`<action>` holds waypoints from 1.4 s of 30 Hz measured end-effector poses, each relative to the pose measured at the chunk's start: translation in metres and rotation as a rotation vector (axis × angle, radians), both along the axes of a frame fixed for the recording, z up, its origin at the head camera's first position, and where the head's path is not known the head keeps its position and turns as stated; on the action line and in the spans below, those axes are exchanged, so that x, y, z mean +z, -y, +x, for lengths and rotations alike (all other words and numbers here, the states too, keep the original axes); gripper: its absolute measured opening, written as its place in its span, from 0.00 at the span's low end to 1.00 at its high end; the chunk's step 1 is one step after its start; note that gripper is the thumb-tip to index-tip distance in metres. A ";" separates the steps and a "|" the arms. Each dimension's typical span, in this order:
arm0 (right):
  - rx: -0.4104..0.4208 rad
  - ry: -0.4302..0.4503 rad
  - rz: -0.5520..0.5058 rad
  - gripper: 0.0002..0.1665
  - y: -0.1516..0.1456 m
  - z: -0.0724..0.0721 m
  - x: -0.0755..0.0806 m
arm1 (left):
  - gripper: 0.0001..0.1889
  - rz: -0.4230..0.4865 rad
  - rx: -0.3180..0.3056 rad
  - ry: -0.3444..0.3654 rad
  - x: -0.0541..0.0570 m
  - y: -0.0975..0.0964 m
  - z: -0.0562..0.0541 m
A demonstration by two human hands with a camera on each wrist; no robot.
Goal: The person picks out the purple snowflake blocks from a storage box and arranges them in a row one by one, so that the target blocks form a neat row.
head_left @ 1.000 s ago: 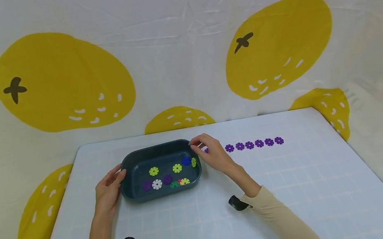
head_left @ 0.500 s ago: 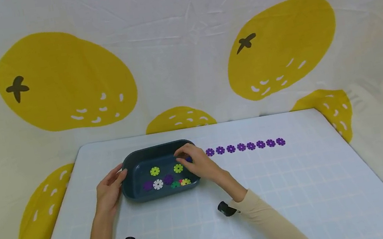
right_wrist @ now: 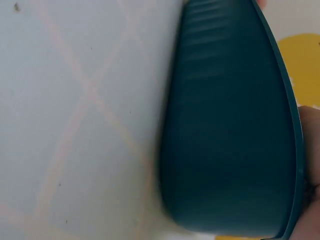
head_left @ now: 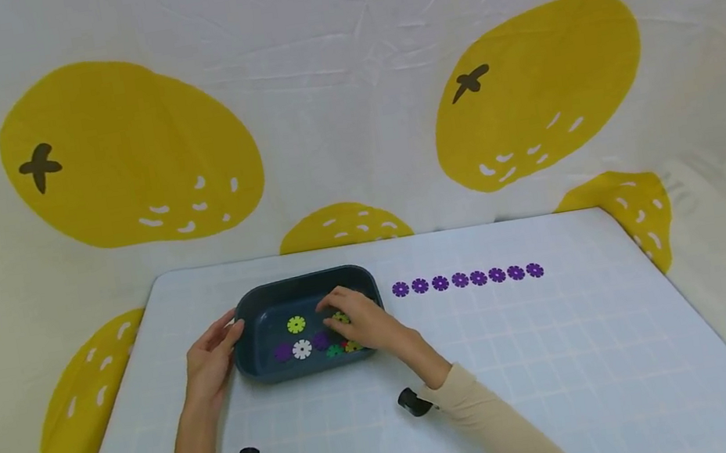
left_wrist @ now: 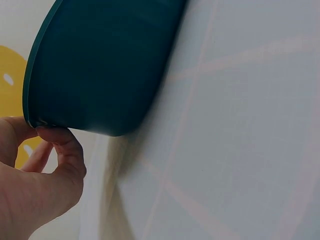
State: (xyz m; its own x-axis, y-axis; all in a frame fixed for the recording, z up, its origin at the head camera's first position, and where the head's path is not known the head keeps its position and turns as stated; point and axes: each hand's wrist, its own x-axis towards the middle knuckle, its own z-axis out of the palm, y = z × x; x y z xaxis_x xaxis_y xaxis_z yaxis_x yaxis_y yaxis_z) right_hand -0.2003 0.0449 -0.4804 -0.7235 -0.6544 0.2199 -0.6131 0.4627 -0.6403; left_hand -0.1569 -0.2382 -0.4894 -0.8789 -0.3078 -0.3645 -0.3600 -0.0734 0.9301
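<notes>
My left hand [head_left: 209, 363] grips the left end of a dark teal tray [head_left: 284, 294]; the left wrist view shows thumb and fingers at its rim. Over the tray's right part hovers my right hand [head_left: 373, 324], thumb and forefinger apart with nothing visible between them. Flower-shaped plastic discs lie inside: a yellow-green disc [head_left: 296, 324], a white disc [head_left: 302, 349], a purple disc [head_left: 283, 351] and a green disc [head_left: 334, 351] among them. Another yellow-green disc [head_left: 340, 316] is partly covered by the right fingers. In the right wrist view the tray's side hides most of that hand.
To the right of the tray, a straight row of several purple discs [head_left: 460, 280] lies on the white gridded table [head_left: 571, 368]. A cloth [head_left: 347, 126] with yellow fruit shapes hangs behind the table's back edge.
My right hand has moved left and down from the near end of the purple row to inside the tray's outline. It now covers the blue disc seen earlier. The left hand stays on the rim.
</notes>
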 end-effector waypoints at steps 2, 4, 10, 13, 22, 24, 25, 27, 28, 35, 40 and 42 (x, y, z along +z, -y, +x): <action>-0.017 0.017 0.060 0.15 0.003 0.001 0.000 | 0.35 -0.006 -0.001 -0.001 0.000 0.000 0.000; -0.020 0.036 0.122 0.16 0.006 0.001 0.000 | 0.35 -0.019 0.002 0.001 0.000 0.000 -0.001; -0.010 0.070 0.238 0.17 0.015 0.000 0.000 | 0.34 -0.022 0.015 -0.002 -0.002 0.003 -0.001; 0.002 0.084 0.274 0.18 0.017 0.000 -0.001 | 0.34 -0.014 0.021 -0.013 -0.003 0.004 0.000; 0.030 0.109 0.302 0.16 0.016 -0.001 -0.005 | 0.34 -0.008 0.023 -0.027 -0.005 0.002 0.002; 0.037 0.118 0.291 0.15 0.016 -0.001 -0.005 | 0.34 -0.011 0.023 -0.022 -0.006 0.001 0.002; 0.043 0.126 0.282 0.15 0.015 -0.001 -0.005 | 0.34 -0.013 0.023 -0.019 -0.006 0.001 0.002; 0.054 0.152 0.251 0.13 0.015 -0.001 -0.005 | 0.34 -0.018 0.022 -0.013 -0.006 0.000 0.002; 0.062 0.161 0.231 0.13 0.015 -0.002 -0.006 | 0.34 -0.020 0.025 -0.008 -0.006 0.000 0.001; 0.078 0.086 0.058 0.07 0.014 -0.004 -0.009 | 0.34 -0.024 0.020 0.000 -0.005 0.001 0.000; 0.031 -0.027 -0.069 0.07 0.010 -0.001 -0.009 | 0.34 -0.027 0.019 -0.022 -0.004 0.000 -0.001; 0.021 -0.061 -0.130 0.08 0.008 0.000 -0.009 | 0.34 -0.025 0.022 -0.024 -0.004 -0.001 -0.001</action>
State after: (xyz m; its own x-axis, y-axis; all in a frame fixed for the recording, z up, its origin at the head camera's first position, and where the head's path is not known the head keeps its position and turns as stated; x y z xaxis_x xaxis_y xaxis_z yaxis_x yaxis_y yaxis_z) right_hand -0.2000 0.0369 -0.4893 -0.6927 -0.6321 0.3472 -0.6615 0.3652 -0.6550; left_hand -0.1575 -0.2375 -0.4931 -0.8803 -0.3360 -0.3351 -0.3357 -0.0581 0.9402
